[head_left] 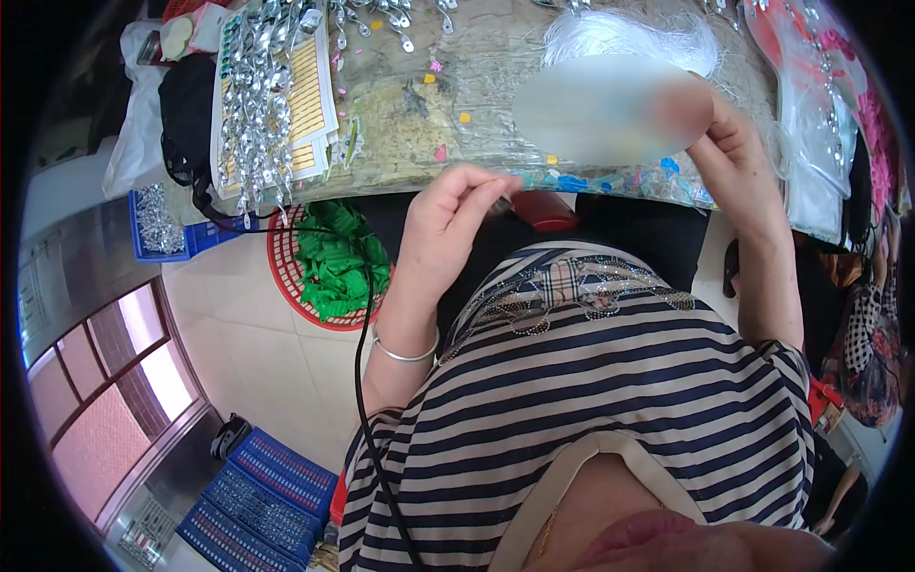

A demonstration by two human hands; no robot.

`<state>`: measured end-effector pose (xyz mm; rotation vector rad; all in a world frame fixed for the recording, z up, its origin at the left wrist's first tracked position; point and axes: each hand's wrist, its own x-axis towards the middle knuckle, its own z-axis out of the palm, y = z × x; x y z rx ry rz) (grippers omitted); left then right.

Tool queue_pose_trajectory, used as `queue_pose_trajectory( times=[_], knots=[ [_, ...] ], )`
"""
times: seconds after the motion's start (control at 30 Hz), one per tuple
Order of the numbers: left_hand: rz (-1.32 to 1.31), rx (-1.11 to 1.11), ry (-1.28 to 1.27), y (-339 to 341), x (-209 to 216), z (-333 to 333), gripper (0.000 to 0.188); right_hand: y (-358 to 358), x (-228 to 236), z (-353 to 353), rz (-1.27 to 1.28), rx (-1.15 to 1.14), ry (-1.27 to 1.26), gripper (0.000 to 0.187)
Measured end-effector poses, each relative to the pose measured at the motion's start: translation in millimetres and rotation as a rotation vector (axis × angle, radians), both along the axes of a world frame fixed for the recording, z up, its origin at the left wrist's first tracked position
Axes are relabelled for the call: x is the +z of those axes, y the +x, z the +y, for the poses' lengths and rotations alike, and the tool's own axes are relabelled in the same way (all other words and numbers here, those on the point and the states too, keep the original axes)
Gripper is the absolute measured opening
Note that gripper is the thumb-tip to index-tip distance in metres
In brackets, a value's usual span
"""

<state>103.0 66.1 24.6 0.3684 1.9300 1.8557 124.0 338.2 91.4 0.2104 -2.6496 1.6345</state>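
Note:
My left hand point(448, 224) hovers at the near edge of the worktable point(400, 143), thumb and forefinger pinched together. Whatever lies in that pinch is too small to make out. My right hand point(734, 143) is raised over the table's right part, and a blurred patch hides its fingertips and anything in them. Just beyond the patch lies a loose bundle of white thread point(629, 40). Strands of clear, silvery beads point(257, 105) are spread over a pale card with yellow strips point(310, 91) on the table's left.
Under the table's left edge stands a red basket point(282, 276) of green material, near a blue tray point(160, 255) with small shiny pieces. A black cable point(360, 353) runs past my left arm. Plastic bags point(810, 181) hang at right; another person point(867, 353) is beyond.

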Motion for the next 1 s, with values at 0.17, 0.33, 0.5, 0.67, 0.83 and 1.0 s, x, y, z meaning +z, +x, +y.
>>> queue_pose_trajectory(
  times=[0.17, 0.33, 0.5, 0.67, 0.83, 1.0],
  knots=[
    [0.215, 0.033, 0.057, -16, 30, 35, 0.013, -11, 2, -38, 0.188, 0.125, 0.113, 0.005],
    [-0.148, 0.048, 0.262, -12, 30, 42, 0.013, -12, -1, -52, 0.232, 0.053, 0.148, 0.005],
    [-0.207, 0.040, 0.274, -8, 28, 38, 0.014, -10, -5, -47, 0.093, 0.005, 0.053, 0.006],
    [-0.242, 0.052, 0.237, -6, 31, 35, 0.014, -12, -16, -38, 0.029, -0.068, -0.120, 0.006],
    [-0.248, 0.070, 0.216, -5, 32, 37, 0.014, -9, -10, -38, -0.164, -0.138, -0.221, 0.012],
    [-0.222, 0.088, 0.230, -5, 31, 39, 0.014, 1, -15, -48, -0.188, -0.081, -0.372, 0.017]
  ],
)
